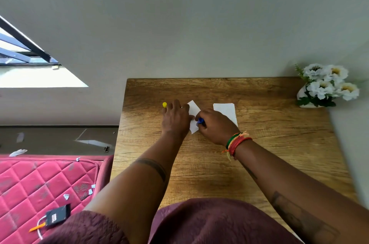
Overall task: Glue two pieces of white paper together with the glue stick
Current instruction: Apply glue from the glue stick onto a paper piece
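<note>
- At mid tabletop [259, 163], my left hand [175, 117] lies flat, pinning the small white paper [193, 111]: thin, light, likely to skid on smooth wood.
- My right hand [215, 125] grip is closed around the blue glue stick [200, 121], tip on that sheet.
- The second paper [225, 111] lies just beside; a yellow cap [164, 104] stands by the left fingers.

Your first white paper piece [193, 110] lies flat and skewed on the wood, partly covered. The blue glue stick [199, 121] rests tip-down on it. The second piece [225, 111] lies flat just beside it, apart.
</note>
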Demonstrator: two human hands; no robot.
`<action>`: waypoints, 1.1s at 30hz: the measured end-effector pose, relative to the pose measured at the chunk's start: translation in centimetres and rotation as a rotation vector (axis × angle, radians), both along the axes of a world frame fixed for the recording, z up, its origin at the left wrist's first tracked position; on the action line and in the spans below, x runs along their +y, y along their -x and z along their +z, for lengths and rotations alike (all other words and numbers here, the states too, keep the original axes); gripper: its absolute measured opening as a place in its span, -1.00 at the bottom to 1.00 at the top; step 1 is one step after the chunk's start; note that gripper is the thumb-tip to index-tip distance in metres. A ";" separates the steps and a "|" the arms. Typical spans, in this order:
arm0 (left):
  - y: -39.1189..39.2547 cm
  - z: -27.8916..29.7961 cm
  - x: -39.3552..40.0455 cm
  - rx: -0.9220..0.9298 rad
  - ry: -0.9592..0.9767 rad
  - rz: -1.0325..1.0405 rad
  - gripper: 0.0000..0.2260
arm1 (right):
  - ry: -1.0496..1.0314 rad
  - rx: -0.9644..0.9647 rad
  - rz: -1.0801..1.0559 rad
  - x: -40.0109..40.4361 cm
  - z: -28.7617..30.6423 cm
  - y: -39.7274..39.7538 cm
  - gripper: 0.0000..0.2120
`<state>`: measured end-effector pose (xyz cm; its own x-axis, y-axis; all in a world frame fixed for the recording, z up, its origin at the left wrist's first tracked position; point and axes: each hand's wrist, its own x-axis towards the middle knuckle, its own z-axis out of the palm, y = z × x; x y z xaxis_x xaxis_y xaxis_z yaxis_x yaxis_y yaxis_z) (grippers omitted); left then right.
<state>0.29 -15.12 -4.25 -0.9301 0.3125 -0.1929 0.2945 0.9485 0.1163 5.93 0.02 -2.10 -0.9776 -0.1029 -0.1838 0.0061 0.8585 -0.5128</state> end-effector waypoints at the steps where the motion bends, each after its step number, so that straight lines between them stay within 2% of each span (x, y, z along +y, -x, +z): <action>1: 0.0 0.1 0.0 -0.007 -0.002 0.002 -0.59 | 0.004 -0.006 0.015 -0.3 0.0 -0.1 -0.79; 7: -0.1 0.3 -0.3 -0.041 -0.016 0.010 -0.59 | 0.028 -0.033 0.097 -0.8 0.1 -0.1 -0.77; 16: -0.1 0.2 -0.4 -0.060 -0.050 0.026 -0.58 | -0.063 -0.026 0.033 1.6 1.1 1.4 -0.80; 24: -0.3 0.0 -0.9 -0.031 -0.100 -0.188 -0.58 | 0.074 0.081 -0.166 1.8 1.0 2.0 -0.83; 27: -1.2 0.0 -1.3 0.011 -0.237 -0.102 -0.67 | 0.093 0.067 -0.171 1.8 0.5 2.2 -0.81; 30: -2.1 -0.2 -2.2 0.025 -0.358 0.110 -0.76 | 0.114 0.044 -0.113 1.2 0.1 2.4 -0.80; 33: -3.0 -0.9 -3.3 -0.046 -0.364 0.218 -0.70 | 0.111 0.031 -0.007 0.2 0.1 2.8 -0.80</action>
<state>3.33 -18.40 -5.19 -0.9751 0.1644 -0.1491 0.0780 0.8828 0.4633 3.15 0.19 -1.95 -0.9834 -0.1140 -0.1414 -0.0054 0.7964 -0.6047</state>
